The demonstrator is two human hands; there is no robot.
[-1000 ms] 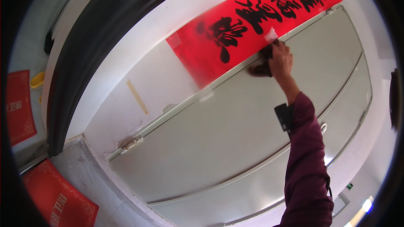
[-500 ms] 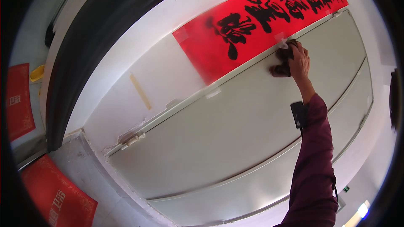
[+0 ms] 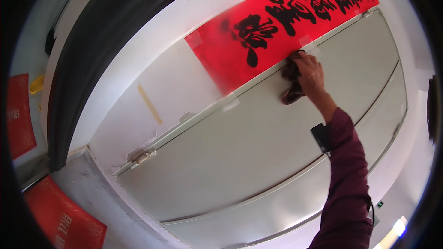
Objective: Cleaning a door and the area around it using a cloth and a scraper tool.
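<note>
My right hand [image 3: 313, 76], at the end of a raised arm in a dark red sleeve, is curled round a dark brown thing [image 3: 290, 71] with rounded parts. I cannot make out its kind; motion blurs it. It is up against the lower edge of a red paper banner [image 3: 272, 30] with large black brushed characters, by the top edge of a pale grey door [image 3: 221, 157]. Just above my fingers, a piece of clear tape [image 3: 304, 41] lies across the banner's edge. A black device [image 3: 320, 137] sits at my wrist. My left hand is out of view.
More tape pieces [image 3: 230, 105] stick along the door's top edge. A yellowish strip [image 3: 150, 103] marks the white wall, whose plaster is chipped [image 3: 134, 151] near the door corner. A thick black curved band [image 3: 92, 55] crosses the upper left. Red mats [image 3: 64, 216] lie at the lower left.
My right hand has moved left and slightly down along the banner's edge with the brown thing. The tape it covered in part now shows more fully. The view has shifted slightly.
</note>
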